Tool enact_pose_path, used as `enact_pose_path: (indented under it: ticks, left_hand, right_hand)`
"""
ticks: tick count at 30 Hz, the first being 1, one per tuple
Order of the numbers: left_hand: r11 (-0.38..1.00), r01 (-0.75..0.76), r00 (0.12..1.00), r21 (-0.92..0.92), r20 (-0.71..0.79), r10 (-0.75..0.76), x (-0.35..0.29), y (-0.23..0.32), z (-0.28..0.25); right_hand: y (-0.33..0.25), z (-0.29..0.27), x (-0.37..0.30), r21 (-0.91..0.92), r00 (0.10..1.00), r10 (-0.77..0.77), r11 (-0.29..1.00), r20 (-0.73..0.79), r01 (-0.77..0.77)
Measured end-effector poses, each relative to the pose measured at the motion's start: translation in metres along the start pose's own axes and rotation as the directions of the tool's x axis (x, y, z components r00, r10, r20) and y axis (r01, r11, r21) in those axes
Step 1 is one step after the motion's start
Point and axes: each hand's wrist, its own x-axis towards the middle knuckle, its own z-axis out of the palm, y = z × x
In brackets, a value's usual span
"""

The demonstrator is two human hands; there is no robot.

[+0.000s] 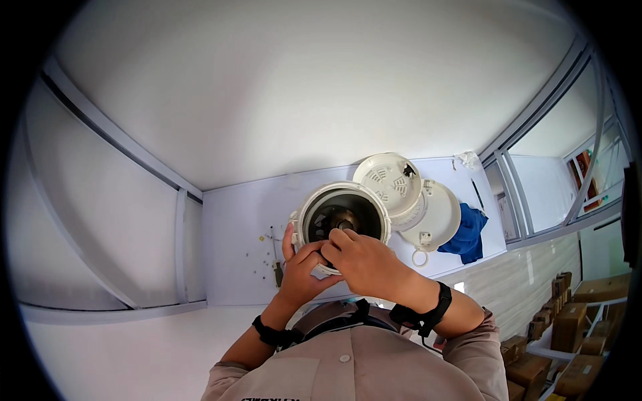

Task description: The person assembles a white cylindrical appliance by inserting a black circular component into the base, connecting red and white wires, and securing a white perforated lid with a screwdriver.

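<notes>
A round white rice cooker body (386,212) stands on the table with its dark inside facing up and a round metallic piece at the bottom. My left hand (302,271) grips its near left side, one finger stretched up along the outer wall. Over the near rim, my right hand (364,262) has its fingers bent together just inside the opening, close to the left fingertips. Whatever those fingers hold is hidden. Left of the body lies a screwdriver (278,274) with a dark green handle. Small screws (259,262) are scattered beside it.
Right of the body lie a round white slotted plate (378,175), a white round lid (441,214) and a small ring (419,258). Farther right are a blue cloth (471,234), a thin dark rod (477,194) and crumpled white paper (468,160). Wall panels stand behind and left; cardboard boxes (568,327) fill the lower right.
</notes>
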Motion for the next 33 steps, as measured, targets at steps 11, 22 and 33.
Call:
enact_pose_path:
  ticks: [11, 22, 33]
  left_hand:
    - [1.000, 0.021, 1.000, 0.002, -0.017, -0.021, -0.003, -0.004, -0.002]
    - [1.000, 0.013, 0.999, 0.028, -0.035, -0.012, -0.007, -0.006, 0.004]
    - [0.999, 0.043, 0.998, 0.027, -0.047, -0.042, -0.005, -0.006, 0.006]
  right_hand:
    - [-0.004, 0.005, 0.009, -0.231, 0.996, 0.076, 0.971, 0.043, -0.064]
    - [-0.004, 0.016, -0.001, 0.130, 0.982, 0.163, 0.980, -0.095, -0.151]
    - [0.004, 0.003, 0.002, 0.342, 0.944, 0.247, 0.926, -0.219, -0.163]
